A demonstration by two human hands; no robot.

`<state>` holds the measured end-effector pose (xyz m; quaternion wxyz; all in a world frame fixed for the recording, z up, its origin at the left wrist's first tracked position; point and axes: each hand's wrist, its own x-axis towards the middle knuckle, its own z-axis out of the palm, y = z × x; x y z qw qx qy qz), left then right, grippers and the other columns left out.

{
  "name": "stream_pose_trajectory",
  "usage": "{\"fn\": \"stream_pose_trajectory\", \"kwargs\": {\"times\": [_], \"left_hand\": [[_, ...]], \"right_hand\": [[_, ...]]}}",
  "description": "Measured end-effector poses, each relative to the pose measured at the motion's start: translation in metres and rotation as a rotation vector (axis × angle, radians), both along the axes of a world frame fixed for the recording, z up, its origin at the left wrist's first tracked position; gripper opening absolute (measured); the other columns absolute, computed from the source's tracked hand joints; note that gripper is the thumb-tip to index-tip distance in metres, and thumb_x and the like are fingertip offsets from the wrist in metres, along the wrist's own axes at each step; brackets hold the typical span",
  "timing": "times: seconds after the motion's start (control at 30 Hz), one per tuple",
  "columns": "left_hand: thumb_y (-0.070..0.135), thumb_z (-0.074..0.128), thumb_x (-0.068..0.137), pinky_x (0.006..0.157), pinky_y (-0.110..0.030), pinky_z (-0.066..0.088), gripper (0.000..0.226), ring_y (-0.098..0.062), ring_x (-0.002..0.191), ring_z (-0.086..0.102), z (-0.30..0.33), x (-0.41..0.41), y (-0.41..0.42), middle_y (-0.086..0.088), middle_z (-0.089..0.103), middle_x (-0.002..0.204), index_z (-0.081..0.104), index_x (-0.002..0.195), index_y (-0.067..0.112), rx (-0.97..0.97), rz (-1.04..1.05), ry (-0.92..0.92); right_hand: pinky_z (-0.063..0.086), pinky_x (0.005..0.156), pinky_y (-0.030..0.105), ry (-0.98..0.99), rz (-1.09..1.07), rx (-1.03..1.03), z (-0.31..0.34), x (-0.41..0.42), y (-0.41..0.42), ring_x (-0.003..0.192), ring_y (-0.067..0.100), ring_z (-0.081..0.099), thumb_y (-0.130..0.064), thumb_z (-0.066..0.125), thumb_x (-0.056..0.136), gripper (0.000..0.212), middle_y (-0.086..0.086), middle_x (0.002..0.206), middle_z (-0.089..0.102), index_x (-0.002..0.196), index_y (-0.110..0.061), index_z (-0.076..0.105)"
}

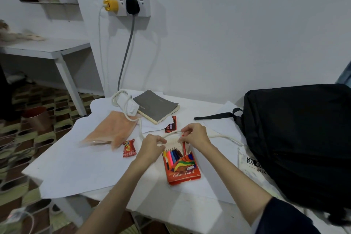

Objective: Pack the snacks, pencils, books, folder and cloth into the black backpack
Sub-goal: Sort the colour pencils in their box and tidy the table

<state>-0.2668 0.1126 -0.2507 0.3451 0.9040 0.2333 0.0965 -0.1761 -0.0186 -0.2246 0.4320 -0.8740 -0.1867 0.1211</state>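
Red pencil [183, 143] is pinched in the right hand [195, 136] grip, tip down at the mouth of the colour pencil box [183, 167]. Left hand [152, 147] grip is closed on the box's open flap end, steadying it. Pencil's long axis runs nearly parallel to the row of pencils already seated, so the insertion is, by my reading, a straight slide toward the person. Box lies flat on the bench [95, 167]; black backpack [300, 138] sits to the right, nearer the right hand.
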Motion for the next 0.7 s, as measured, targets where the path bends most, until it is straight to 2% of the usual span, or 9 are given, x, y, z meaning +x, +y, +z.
{"fn": "stream_pose_trajectory", "kwargs": {"times": [0.1, 0.17, 0.23, 0.3, 0.37, 0.47, 0.57, 0.63, 0.7], "left_hand": [[0.010, 0.059, 0.089, 0.076, -0.020, 0.044, 0.025, -0.016, 0.109, 0.052, -0.003, 0.000, -0.003, -0.008, 0.055, 0.127, 0.064, 0.113, 0.007, -0.051, 0.006, 0.035], [0.009, 0.060, 0.089, 0.071, -0.017, 0.043, 0.026, -0.017, 0.111, 0.052, -0.003, 0.001, -0.005, -0.010, 0.055, 0.128, 0.064, 0.114, 0.005, -0.065, 0.018, 0.027], [0.008, 0.060, 0.089, 0.065, -0.014, 0.043, 0.027, -0.015, 0.105, 0.052, -0.001, 0.001, -0.008, -0.011, 0.055, 0.129, 0.062, 0.115, 0.003, -0.085, 0.021, 0.027], [0.009, 0.061, 0.088, 0.055, -0.008, 0.040, 0.029, -0.010, 0.094, 0.051, -0.001, 0.002, -0.009, -0.011, 0.054, 0.130, 0.061, 0.117, 0.003, -0.119, 0.016, 0.038], [0.011, 0.062, 0.088, 0.054, -0.009, 0.042, 0.031, -0.010, 0.090, 0.052, -0.001, 0.002, -0.011, -0.012, 0.053, 0.130, 0.059, 0.117, 0.003, -0.136, 0.015, 0.050], [0.012, 0.062, 0.088, 0.063, -0.018, 0.047, 0.030, -0.011, 0.092, 0.052, -0.001, 0.004, -0.015, -0.011, 0.054, 0.128, 0.060, 0.117, 0.004, -0.149, -0.009, 0.053], [0.014, 0.062, 0.088, 0.073, -0.023, 0.050, 0.029, -0.011, 0.099, 0.052, 0.001, 0.006, -0.021, -0.008, 0.054, 0.127, 0.060, 0.116, 0.007, -0.191, -0.073, 0.049], [0.013, 0.062, 0.087, 0.073, -0.023, 0.049, 0.034, -0.014, 0.102, 0.054, 0.002, 0.009, -0.024, -0.008, 0.053, 0.127, 0.056, 0.121, 0.009, -0.186, -0.098, 0.017], [0.013, 0.063, 0.086, 0.069, -0.019, 0.047, 0.046, -0.015, 0.103, 0.054, 0.003, 0.012, -0.026, -0.006, 0.051, 0.128, 0.047, 0.130, 0.012, -0.157, -0.120, -0.002]], "right_hand": [[0.054, 0.075, 0.026, -0.017, 0.102, -0.184, -0.002, -0.008, 0.002, 0.087, 0.020, 0.064, -0.014, 0.081, 0.070, 0.030, 0.010, 0.099, 0.066, 0.095, -0.007, 0.068], [0.056, 0.077, 0.030, -0.066, 0.116, -0.233, -0.004, -0.013, 0.002, 0.090, 0.021, 0.065, -0.018, 0.082, 0.069, 0.031, 0.010, 0.101, 0.066, 0.094, -0.011, 0.067], [0.055, 0.082, 0.034, -0.113, 0.115, -0.281, -0.002, -0.017, 0.000, 0.091, 0.021, 0.064, -0.022, 0.081, 0.071, 0.030, 0.008, 0.103, 0.065, 0.096, -0.013, 0.066], [0.047, 0.092, 0.038, -0.194, 0.121, -0.400, 0.000, -0.020, -0.003, 0.098, 0.019, 0.061, -0.029, 0.078, 0.074, 0.030, 0.003, 0.104, 0.065, 0.099, -0.016, 0.066], [0.044, 0.095, 0.039, -0.226, 0.114, -0.462, 0.002, -0.022, -0.009, 0.099, 0.018, 0.060, -0.032, 0.075, 0.076, 0.028, 0.000, 0.102, 0.066, 0.098, -0.016, 0.068], [0.056, 0.075, 0.030, -0.005, 0.106, -0.241, 0.005, -0.019, -0.025, 0.074, 0.016, 0.068, -0.020, 0.068, 0.083, 0.013, 0.007, 0.086, 0.073, 0.090, -0.009, 0.070], [0.044, 0.053, 0.015, 0.055, 0.025, -0.087, 0.009, -0.009, -0.048, 0.057, 0.009, 0.058, -0.015, 0.062, 0.087, 0.009, 0.004, 0.076, 0.070, 0.090, -0.010, 0.069], [0.041, 0.053, 0.014, 0.022, -0.057, -0.054, 0.003, -0.002, -0.063, 0.061, 0.009, 0.056, -0.012, 0.062, 0.086, 0.008, 0.005, 0.081, 0.067, 0.092, -0.010, 0.068], [0.045, 0.066, 0.019, 0.008, -0.110, -0.074, -0.007, 0.002, -0.075, 0.072, 0.015, 0.057, -0.009, 0.063, 0.084, 0.017, 0.010, 0.093, 0.066, 0.101, -0.009, 0.066]]}}
